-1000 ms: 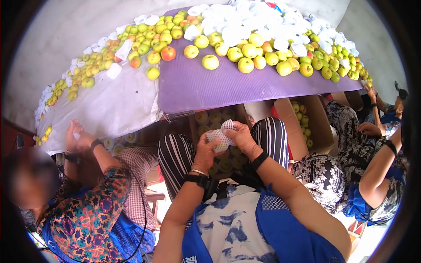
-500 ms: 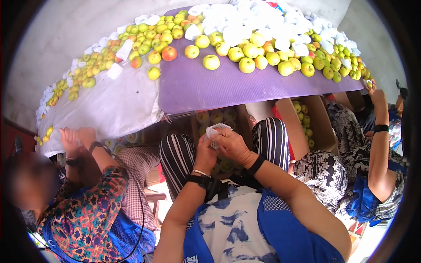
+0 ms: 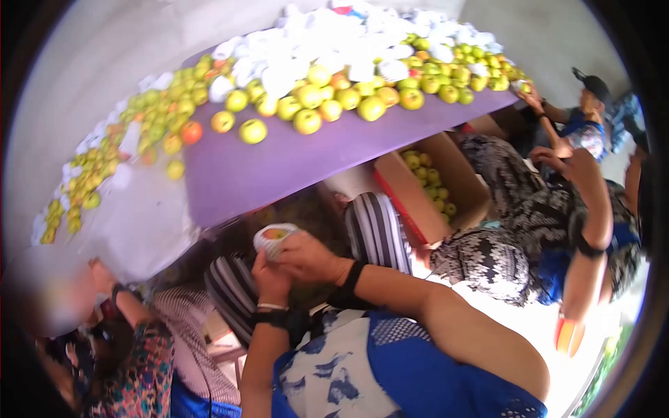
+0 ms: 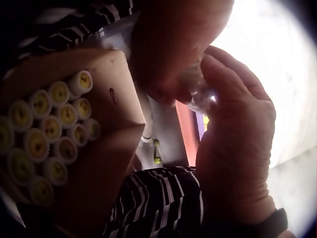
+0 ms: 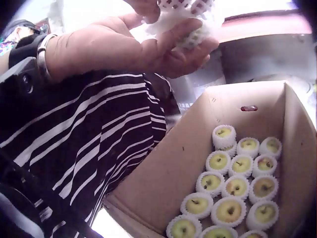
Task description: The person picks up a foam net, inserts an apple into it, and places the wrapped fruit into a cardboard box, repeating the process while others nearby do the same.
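In the head view, a yellow-red apple (image 3: 275, 235) shows its top inside a white foam net (image 3: 262, 245). My left hand (image 3: 270, 280) holds the netted apple from below, fingers curled against its side. Over its right side my right hand (image 3: 310, 259) grips the netting. The right wrist view shows the left hand (image 5: 114, 52) under the white mesh, with right fingertips (image 5: 146, 9) at its upper edge. Seen from the left wrist, the right hand (image 4: 237, 134) curls toward the bundle, and the apple is mostly hidden between the hands.
Below the hands stands a cardboard box (image 5: 158, 183) with netted apples (image 5: 229, 210) in rows. A purple mat (image 3: 279, 164) on the table bears loose apples (image 3: 306, 120) and a heap of foam nets (image 3: 334, 49). Another carton (image 3: 460, 184) and seated people flank me.
The head view has swung to the right. The netting was drawn out between both hands, then bunched under the right hand; now the apple's top shows in its opening.
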Tool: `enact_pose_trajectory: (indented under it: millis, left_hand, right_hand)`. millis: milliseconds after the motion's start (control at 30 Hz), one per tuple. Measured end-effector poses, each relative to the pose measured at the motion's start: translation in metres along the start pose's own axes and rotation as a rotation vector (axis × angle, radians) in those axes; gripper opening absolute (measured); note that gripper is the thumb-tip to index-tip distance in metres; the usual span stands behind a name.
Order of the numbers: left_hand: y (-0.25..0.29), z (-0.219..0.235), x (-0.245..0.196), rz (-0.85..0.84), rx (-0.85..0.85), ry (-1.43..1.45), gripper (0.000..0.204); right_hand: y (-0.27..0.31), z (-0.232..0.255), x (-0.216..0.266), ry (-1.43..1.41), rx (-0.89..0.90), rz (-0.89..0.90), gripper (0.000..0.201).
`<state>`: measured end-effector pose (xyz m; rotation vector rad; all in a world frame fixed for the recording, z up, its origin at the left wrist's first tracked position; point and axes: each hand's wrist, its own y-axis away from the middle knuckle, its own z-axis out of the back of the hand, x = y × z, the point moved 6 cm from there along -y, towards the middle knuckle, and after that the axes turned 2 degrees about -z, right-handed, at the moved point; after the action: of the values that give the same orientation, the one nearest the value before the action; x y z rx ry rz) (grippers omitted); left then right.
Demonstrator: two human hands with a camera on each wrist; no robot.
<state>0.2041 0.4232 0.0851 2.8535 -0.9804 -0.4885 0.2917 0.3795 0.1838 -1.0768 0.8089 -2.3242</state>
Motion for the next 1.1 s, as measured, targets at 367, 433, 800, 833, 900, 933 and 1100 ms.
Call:
enact_pose_trajectory:
  millis: [367, 433, 800, 833, 900, 933, 1100]
  left_hand:
    - [-0.001, -0.005, -0.001, -0.065, 0.029, -0.065, 0.049]
    - [-0.002, -0.002, -0.001, -0.099, -0.008, -0.091, 0.049]
    - [-0.001, 0.009, 0.002, -0.056, -0.072, -0.167, 0.046]
    - [-0.001, 0.009, 0.0, -0.068, -0.064, -0.244, 0.045]
    - [-0.002, 0.01, 0.001, -0.059, -0.051, -0.311, 0.045]
    - [-0.001, 0.008, 0.001, -0.038, -0.02, -0.291, 0.044]
    - [0.001, 0.005, 0.005, 0.019, 0.01, -0.268, 0.043]
  right_hand:
    - [0.022, 0.0, -0.066, -0.276, -0.214, -0.782, 0.031]
    - [0.011, 0.007, -0.053, -0.057, -0.176, -0.57, 0.045]
    - [0.027, -0.012, -0.078, -0.462, -0.112, -0.588, 0.017]
    - [0.029, -0.011, -0.08, -0.471, -0.111, -0.611, 0.014]
    - [0.037, -0.015, -0.088, -0.551, -0.119, -0.819, 0.008]
    - [0.041, -0.02, -0.091, -0.774, -0.145, -0.944, 0.009]
    - [0.055, -0.034, -0.097, -1.167, -0.264, -1.203, 0.013]
